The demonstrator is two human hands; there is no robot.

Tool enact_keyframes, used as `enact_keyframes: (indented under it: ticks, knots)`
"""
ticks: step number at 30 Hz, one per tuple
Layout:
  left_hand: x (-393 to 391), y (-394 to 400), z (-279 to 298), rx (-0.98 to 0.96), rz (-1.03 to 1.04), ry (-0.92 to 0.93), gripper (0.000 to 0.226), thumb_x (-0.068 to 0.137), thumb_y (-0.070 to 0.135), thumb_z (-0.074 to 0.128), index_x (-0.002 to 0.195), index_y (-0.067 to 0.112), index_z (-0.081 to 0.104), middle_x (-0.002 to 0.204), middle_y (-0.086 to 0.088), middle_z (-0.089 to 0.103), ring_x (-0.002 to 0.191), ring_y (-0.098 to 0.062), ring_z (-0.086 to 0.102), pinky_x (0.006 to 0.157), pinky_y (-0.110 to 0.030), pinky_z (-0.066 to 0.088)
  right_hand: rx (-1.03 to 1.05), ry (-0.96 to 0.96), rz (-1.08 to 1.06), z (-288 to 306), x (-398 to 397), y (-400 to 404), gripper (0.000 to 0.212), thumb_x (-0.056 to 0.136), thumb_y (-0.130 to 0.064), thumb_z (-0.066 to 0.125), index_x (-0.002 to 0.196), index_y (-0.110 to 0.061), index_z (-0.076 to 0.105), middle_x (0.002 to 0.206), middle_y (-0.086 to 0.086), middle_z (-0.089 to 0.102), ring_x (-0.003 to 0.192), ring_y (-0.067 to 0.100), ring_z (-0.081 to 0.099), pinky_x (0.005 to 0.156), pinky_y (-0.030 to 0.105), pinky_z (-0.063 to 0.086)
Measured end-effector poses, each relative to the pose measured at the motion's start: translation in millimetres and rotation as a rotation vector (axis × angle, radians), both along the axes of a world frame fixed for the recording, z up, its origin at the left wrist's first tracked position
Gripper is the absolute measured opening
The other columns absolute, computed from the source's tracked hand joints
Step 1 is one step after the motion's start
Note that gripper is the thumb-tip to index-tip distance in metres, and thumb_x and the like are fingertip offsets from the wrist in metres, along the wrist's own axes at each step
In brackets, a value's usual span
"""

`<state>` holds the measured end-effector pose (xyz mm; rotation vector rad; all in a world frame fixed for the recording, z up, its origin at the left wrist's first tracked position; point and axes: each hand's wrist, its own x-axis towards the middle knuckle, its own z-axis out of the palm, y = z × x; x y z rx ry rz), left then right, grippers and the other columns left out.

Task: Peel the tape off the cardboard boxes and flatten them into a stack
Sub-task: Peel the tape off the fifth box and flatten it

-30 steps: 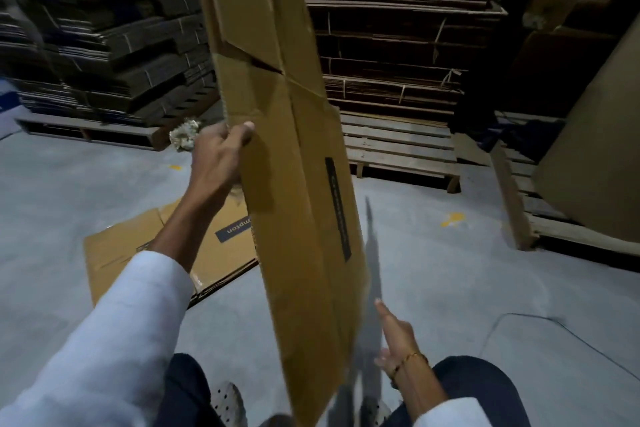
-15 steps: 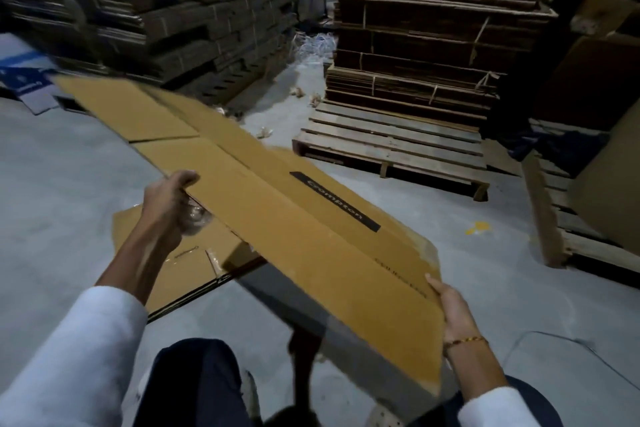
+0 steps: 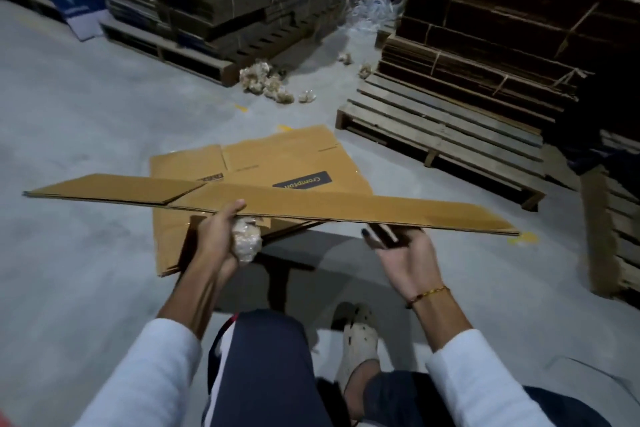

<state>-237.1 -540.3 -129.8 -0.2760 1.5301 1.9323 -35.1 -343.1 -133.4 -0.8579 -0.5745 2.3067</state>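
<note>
Flattened brown cardboard box: left hand grips its edge plus a crumpled clear tape wad; right hand, palm open, props it underneath. I'd square it over the flat brown cardboard stack on the floor before letting go.

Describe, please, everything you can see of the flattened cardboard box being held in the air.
The flattened cardboard box is plain brown corrugated board, seen nearly edge-on and roughly level, its flaps splayed out to the left. The left hand pinches its near edge, thumb on top, with a wad of crumpled tape in the palm. The right hand supports it from below. It hangs above another flattened box on the floor.
</note>
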Motion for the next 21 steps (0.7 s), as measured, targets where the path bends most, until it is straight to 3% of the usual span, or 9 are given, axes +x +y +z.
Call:
enact_keyframes:
  ticks: [1, 3, 6, 8, 10, 12, 16, 19, 21]
  knots:
    - [3.9, 1.8, -4.2, 0.015, -0.001, -0.024, 0.012, 0.088, 0.020, 0.071, 0.088, 0.009, 0.067, 0.067, -0.012, 0.063, 0.045, -0.024, 0.057, 0.047, -0.028, 0.050, 0.024, -0.040, 0.070, -6.9, -16.0, -13.8, 0.018, 0.085, 0.007, 0.057, 0.079, -0.007, 0.048, 0.102, 0.016, 0.057, 0.113, 0.040, 0.062, 0.081, 0.053, 0.060]
    - [9.7, 1.7, -13.8, 0.031, -0.012, -0.062, 0.015, 0.088, 0.020, 0.071, 0.090, 0.006, 0.068, 0.067, -0.013, 0.066, 0.044, -0.024, 0.057, 0.047, -0.028, 0.049, 0.054, -0.068, 0.177, -20.1, -39.8, -41.6, 0.032, 0.076, -0.001, 0.077, 0.088, -0.007, 0.048, 0.110, 0.015, 0.057, 0.130, 0.041, 0.052, 0.082, 0.056, 0.059]
    - [18.6, -4.5, -28.8, 0.016, -0.050, -0.089, 0.021, 0.089, 0.023, 0.071, 0.085, 0.003, 0.066, 0.060, -0.012, 0.065, 0.042, -0.023, 0.057, 0.048, -0.028, 0.049, 0.015, -0.128, 0.146, -27.2, -73.9, -61.3, 0.078, 0.073, -0.033, 0.089, 0.134, -0.007, 0.048, 0.142, 0.014, 0.053, 0.133, 0.033, 0.052, 0.093, 0.057, 0.056]
    - [19.5, -10.5, -37.1, -0.012, -0.057, -0.093, 0.025, 0.089, 0.026, 0.073, 0.084, 0.003, 0.065, 0.062, -0.013, 0.064, 0.044, -0.023, 0.057, 0.050, -0.029, 0.049, 0.031, -0.242, 0.027, -34.3, -95.1, -64.5, 0.057, 0.091, -0.028, 0.074, 0.137, -0.008, 0.047, 0.140, 0.017, 0.056, 0.123, 0.032, 0.060, 0.095, 0.056, 0.055]
    - [15.1, -16.8, -42.6, -0.030, -0.069, -0.100, 0.030, 0.088, 0.030, 0.074, 0.086, 0.001, 0.066, 0.065, -0.016, 0.065, 0.048, -0.025, 0.058, 0.055, -0.033, 0.050, 0.032, -0.309, -0.018, -43.4, -110.6, -60.0, 0.038, 0.098, -0.011, 0.063, 0.132, -0.003, 0.050, 0.133, 0.020, 0.061, 0.115, 0.034, 0.064, 0.082, 0.050, 0.060]
    - [6.3, -20.8, -46.3, -0.022, -0.102, -0.106, 0.036, 0.088, 0.034, 0.074, 0.094, -0.001, 0.068, 0.068, -0.016, 0.066, 0.053, -0.026, 0.060, 0.060, -0.034, 0.051, 0.038, -0.301, 0.000, -46.6, -125.4, -53.6, 0.037, 0.098, -0.004, 0.060, 0.133, -0.002, 0.049, 0.130, 0.021, 0.063, 0.113, 0.035, 0.065, 0.078, 0.049, 0.061]
    - [-26.8, -15.2, -50.6, 0.015, -0.173, -0.136, 0.044, 0.090, 0.044, 0.068, 0.118, 0.010, 0.064, 0.070, -0.010, 0.070, 0.058, -0.024, 0.065, 0.059, -0.031, 0.053, 0.096, -0.291, 0.067, -48.4, -172.2, -27.2, 0.039, 0.099, -0.007, 0.059, 0.135, -0.004, 0.046, 0.130, 0.019, 0.061, 0.115, 0.034, 0.062, 0.096, 0.061, 0.052]
    - [-66.3, -7.6, -67.8, 0.098, -0.066, -0.168, 0.052, 0.095, 0.053, 0.057, 0.133, 0.018, 0.052, 0.070, -0.008, 0.069, 0.054, -0.021, 0.059, 0.050, -0.028, 0.050, 0.141, -0.292, 0.098, -59.8, -216.1, 6.2, 0.044, 0.099, -0.010, 0.061, 0.137, 0.004, 0.044, 0.133, 0.026, 0.059, 0.110, 0.036, 0.065, 0.086, 0.060, 0.056]
    - [-90.0, -5.2, -81.2, 0.185, 0.092, -0.162, 0.053, 0.097, 0.049, 0.057, 0.139, 0.017, 0.051, 0.086, -0.011, 0.074, 0.060, -0.023, 0.065, 0.054, -0.029, 0.054, 0.154, -0.275, 0.112, -66.4, -240.7, 28.1, 0.044, 0.100, -0.013, 0.061, 0.138, 0.003, 0.045, 0.131, 0.024, 0.061, 0.102, 0.033, 0.068, 0.082, 0.056, 0.059]
